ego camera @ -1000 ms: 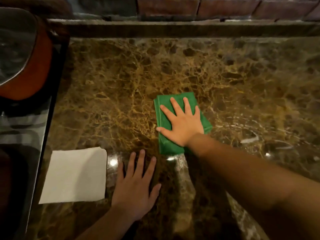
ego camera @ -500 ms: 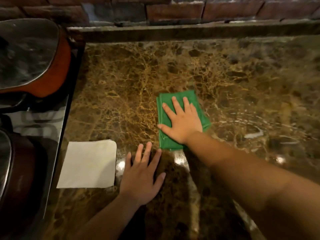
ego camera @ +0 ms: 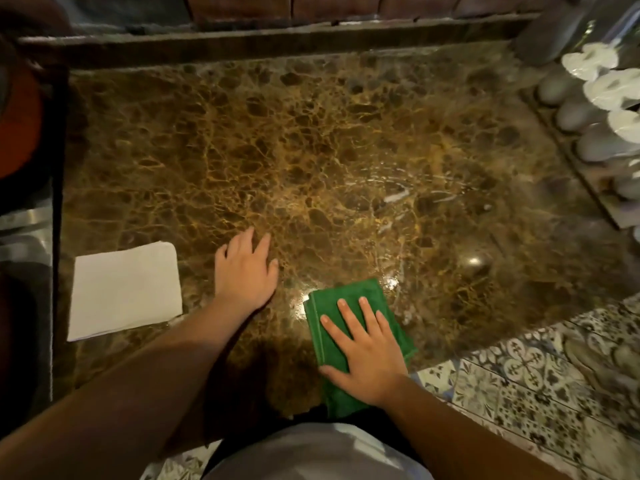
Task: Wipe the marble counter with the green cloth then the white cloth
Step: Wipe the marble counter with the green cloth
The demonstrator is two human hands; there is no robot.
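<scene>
Pressing green cloth flat, right hand open | left hand splayed on marble, empty | white cloth left | patterned floor | right-edge objects blurry

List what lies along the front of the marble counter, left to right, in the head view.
white cloth → left hand → green cloth under the right hand
</scene>
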